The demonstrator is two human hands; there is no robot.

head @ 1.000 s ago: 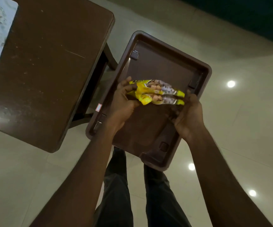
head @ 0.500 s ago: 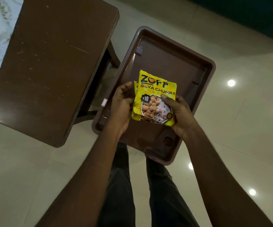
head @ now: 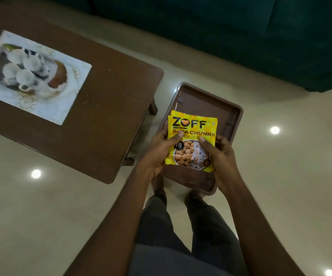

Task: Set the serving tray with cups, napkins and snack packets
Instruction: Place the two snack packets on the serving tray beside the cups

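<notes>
Pinching glossy yellow packets [head: 192, 134], perhaps two, fingers of both hands above rectangular brown plastic tray [head: 237, 114].

The room is dim, lit from ceiling spots that show as round white glare patches on the glossy floor [head: 274, 130]. The yellow snack packet [head: 192, 140] is the brightest, sharpest thing, its large print readable. The placemat [head: 33, 76] on the counter [head: 111, 108] is soft and smeared. The forearms blur toward the bottom edge, and wide-angle distortion bends lines near the borders. The upper background sinks into dark green shadow.
</notes>
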